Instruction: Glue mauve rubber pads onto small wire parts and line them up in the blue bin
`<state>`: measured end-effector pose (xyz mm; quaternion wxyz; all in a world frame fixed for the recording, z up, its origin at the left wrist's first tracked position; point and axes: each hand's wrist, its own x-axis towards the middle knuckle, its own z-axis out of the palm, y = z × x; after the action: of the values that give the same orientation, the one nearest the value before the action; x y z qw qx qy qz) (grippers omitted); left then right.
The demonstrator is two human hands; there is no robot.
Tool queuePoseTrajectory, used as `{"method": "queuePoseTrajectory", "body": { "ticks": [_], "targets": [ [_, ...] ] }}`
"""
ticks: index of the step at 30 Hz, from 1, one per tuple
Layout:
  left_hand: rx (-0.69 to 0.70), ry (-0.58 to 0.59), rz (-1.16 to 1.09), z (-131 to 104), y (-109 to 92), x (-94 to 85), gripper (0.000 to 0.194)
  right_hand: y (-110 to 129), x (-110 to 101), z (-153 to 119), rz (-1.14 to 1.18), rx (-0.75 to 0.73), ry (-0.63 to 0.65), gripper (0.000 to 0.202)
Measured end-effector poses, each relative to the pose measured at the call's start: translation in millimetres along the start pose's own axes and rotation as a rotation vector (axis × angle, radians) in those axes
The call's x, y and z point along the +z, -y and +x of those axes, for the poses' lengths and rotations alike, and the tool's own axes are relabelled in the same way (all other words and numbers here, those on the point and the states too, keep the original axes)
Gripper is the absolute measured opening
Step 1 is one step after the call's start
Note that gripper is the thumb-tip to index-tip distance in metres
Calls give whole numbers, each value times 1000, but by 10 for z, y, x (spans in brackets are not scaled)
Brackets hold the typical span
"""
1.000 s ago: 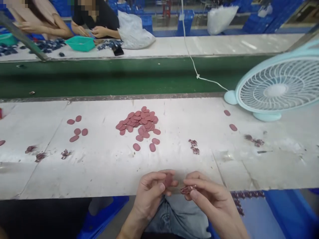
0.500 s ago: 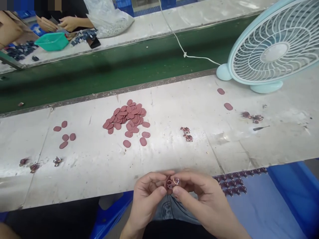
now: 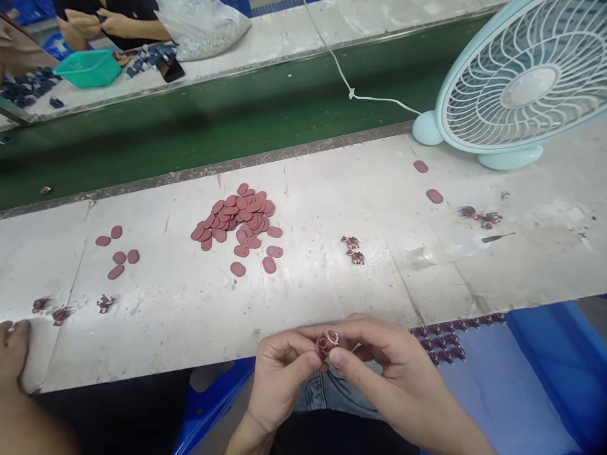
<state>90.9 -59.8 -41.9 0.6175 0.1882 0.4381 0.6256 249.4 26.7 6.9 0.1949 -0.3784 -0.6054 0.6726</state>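
- Both hands meet at the near edge of the white worn table (image 3: 332, 291): the left hand (image 3: 279, 373) and right hand (image 3: 379, 366) pinch one small dark-red oval piece with a metal ring (image 3: 328, 342) between their fingertips.
- Half a second ago the piece sat slightly lower; the grip is otherwise unchanged.
- Beyond it, the heap of dark-red oval discs (image 3: 237, 218) and the pale-blue desk fan (image 3: 516, 82) have shifted little.
- Another person's hand (image 3: 14, 354) has newly appeared at the left edge.
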Motion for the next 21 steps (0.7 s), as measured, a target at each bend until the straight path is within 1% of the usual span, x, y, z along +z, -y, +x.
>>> {"method": "queuePoseTrajectory", "body": {
  "ticks": [3,6,9,13,18,21],
  "targets": [
    [9,-51,-2,-4,0,34,9,-12,38,6,115,32,-20,21],
    [20,-100,16,-22,14,36,7,-39,94,10,197,42,-68,20],
    [48,-111,61,-42,32,20,6,-74,132,9,258,29,-93,20],
    [62,-130,98,-51,47,17,8,-115,146,-2,310,25,-93,21],
    [73,-154,113,-39,63,47,7,-133,146,3,368,10,-115,17],
    [80,-153,127,-54,63,82,7,-159,147,13,460,30,-112,14]
  ]
}}
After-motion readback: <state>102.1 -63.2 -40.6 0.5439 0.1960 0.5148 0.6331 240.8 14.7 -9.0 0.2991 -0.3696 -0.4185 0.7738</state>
